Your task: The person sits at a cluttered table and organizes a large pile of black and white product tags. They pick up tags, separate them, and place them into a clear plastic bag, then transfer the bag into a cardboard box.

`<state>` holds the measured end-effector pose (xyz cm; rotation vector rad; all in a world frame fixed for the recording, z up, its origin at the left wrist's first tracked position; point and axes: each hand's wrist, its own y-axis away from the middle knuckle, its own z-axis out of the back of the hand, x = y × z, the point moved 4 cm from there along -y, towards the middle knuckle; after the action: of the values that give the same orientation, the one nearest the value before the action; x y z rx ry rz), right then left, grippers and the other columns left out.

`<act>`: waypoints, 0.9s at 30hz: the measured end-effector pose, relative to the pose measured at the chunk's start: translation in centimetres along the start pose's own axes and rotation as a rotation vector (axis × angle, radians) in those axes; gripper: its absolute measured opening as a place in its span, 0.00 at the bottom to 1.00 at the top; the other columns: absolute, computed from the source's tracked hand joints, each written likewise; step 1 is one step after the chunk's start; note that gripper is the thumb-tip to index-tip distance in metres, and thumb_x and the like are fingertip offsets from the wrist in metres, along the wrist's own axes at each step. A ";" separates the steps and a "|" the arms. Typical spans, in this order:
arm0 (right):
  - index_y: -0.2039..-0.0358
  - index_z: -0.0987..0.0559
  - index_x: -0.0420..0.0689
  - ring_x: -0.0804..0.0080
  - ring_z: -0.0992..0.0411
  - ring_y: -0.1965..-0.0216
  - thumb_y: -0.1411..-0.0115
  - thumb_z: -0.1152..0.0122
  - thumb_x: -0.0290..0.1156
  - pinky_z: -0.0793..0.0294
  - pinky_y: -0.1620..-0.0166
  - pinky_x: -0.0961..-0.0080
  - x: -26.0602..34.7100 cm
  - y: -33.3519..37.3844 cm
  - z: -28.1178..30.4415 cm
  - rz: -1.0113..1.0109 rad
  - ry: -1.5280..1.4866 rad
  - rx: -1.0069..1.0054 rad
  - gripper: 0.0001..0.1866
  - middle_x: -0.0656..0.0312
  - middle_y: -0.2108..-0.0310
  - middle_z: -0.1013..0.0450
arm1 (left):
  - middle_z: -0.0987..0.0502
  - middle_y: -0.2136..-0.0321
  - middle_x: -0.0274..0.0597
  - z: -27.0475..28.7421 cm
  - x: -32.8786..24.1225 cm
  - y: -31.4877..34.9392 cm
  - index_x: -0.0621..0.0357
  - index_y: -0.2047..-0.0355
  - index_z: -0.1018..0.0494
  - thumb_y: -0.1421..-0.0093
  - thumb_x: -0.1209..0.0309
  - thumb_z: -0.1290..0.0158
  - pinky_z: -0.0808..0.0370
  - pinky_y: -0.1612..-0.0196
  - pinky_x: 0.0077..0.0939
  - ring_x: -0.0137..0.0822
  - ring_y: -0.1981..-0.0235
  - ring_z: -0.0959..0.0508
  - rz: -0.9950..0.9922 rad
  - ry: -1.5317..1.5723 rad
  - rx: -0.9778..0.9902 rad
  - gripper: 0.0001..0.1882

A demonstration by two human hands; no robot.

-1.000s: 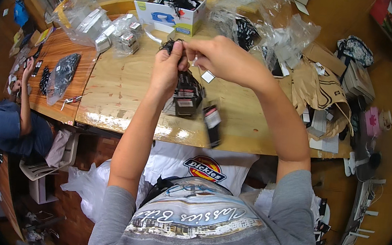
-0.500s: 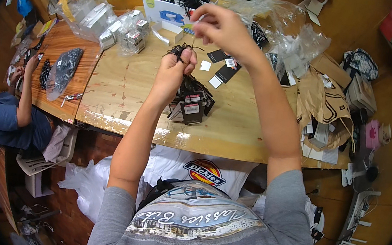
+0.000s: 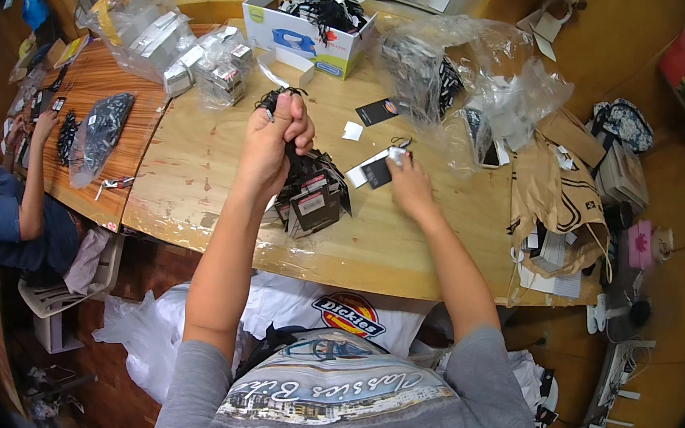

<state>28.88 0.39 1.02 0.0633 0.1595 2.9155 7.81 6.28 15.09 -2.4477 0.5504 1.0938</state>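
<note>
My left hand (image 3: 272, 150) is closed round the black cords of a thick bunch of hang tags (image 3: 314, 198). The dark tags dangle below the fist, and the cord ends stick out above it. Over the table to the right, my right hand (image 3: 412, 187) has its fingertips closed on the top end of a black-and-white hang tag (image 3: 376, 173), by its dark cord. Another black tag (image 3: 376, 111) and a small white paper square (image 3: 353, 131) lie just beyond.
A white carton (image 3: 341, 53) full of black-corded items stands at the back. Clear plastic bags (image 3: 416, 65) of tags lie right of it; bagged small boxes (image 3: 221, 71) lie left. A brown paper bag (image 3: 562, 198) sits at right. A co-worker (image 3: 23, 205) handles things at the left table.
My right hand has come down from above the bunch to the loose tags on the table. My left hand has shifted a little left and nearer, still gripping the bunch.
</note>
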 end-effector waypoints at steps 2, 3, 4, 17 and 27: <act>0.57 0.33 0.45 0.62 0.39 0.56 0.53 0.60 0.21 0.39 0.56 0.70 -0.1 1.8 2.2 0.012 -0.255 -0.044 0.20 0.54 0.53 0.41 | 0.47 0.89 0.27 -0.3 0.0 -0.1 0.54 0.80 0.41 0.43 0.61 0.63 0.46 0.83 0.12 0.21 0.86 0.45 0.008 -0.012 -0.012 0.14; 0.58 0.32 0.45 0.64 0.36 0.59 0.54 0.59 0.21 0.38 0.57 0.73 -0.4 2.4 2.6 0.019 -0.384 -0.069 0.19 0.54 0.56 0.38 | 0.47 0.89 0.27 -0.4 0.0 -0.2 0.54 0.80 0.42 0.43 0.61 0.63 0.46 0.83 0.12 0.21 0.86 0.45 0.011 -0.022 -0.010 0.14; 0.61 0.30 0.44 0.63 0.35 0.61 0.54 0.58 0.21 0.36 0.59 0.73 -1.9 2.2 2.2 -0.055 -0.415 -0.122 0.17 0.54 0.60 0.35 | 0.48 0.89 0.27 -0.4 0.1 -0.2 0.54 0.80 0.42 0.43 0.61 0.62 0.47 0.83 0.12 0.21 0.86 0.46 0.013 -0.032 -0.009 0.13; 0.75 0.27 0.39 0.62 0.32 0.75 0.57 0.46 0.27 0.33 0.69 0.75 -3.5 -3.6 0.1 0.038 -0.389 -0.452 0.07 0.56 0.79 0.30 | 0.46 0.89 0.27 -1.0 0.2 0.6 0.55 0.80 0.41 0.43 0.61 0.63 0.45 0.81 0.13 0.22 0.86 0.44 0.011 -0.040 -0.017 0.14; 0.80 0.29 0.37 0.82 0.36 0.83 0.57 0.46 0.25 0.36 0.77 0.86 5.7 3.6 20.1 0.650 -0.645 -0.243 0.05 0.61 0.86 0.33 | 0.31 0.79 0.43 -1.9 1.0 -0.2 0.58 0.79 0.41 0.43 0.62 0.63 0.30 0.67 0.24 0.37 0.72 0.27 -0.117 -0.170 -0.080 0.14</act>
<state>23.61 0.21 21.54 1.1920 -0.3922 3.3000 9.65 5.31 15.53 -2.3905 0.3120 1.2810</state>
